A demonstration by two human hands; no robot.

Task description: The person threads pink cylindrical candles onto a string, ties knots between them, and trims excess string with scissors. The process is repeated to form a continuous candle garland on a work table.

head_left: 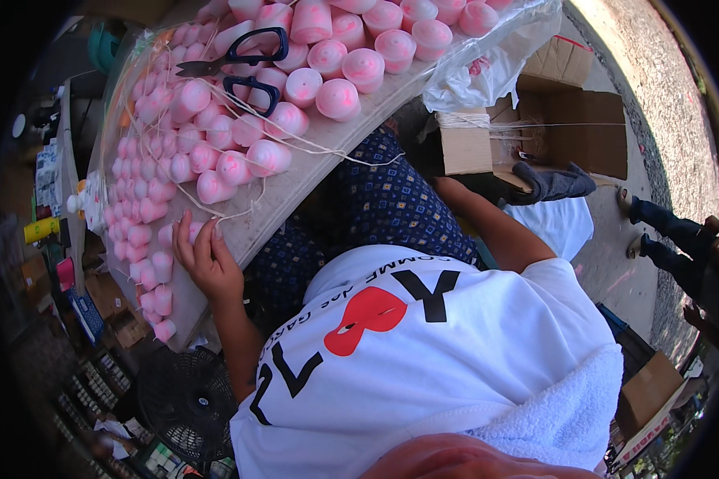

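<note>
My left hand (212, 259) rests at the near edge of the table (284, 191), its fingers stretched out and apart beside small pink-and-white candles (213, 187). A loose white string (232, 215) runs close to its fingertips. Rows of these candles cover the table, larger ones toward the far side. Scissors (230, 62) with dark blue handles lie on top of them, blades pointing left. My right arm reaches forward past my knee, and my right hand (450, 190) shows only in part beside an open cardboard box (465, 152). Its fingers are hidden.
White string is wound around a flap of the cardboard box and stretches across it. Clear plastic sheeting (495, 48) hangs over the table's right end. A dark grey cloth (555, 182) lies by the box. A black fan (188, 403) stands lower left. Another person's legs (671, 231) show at right.
</note>
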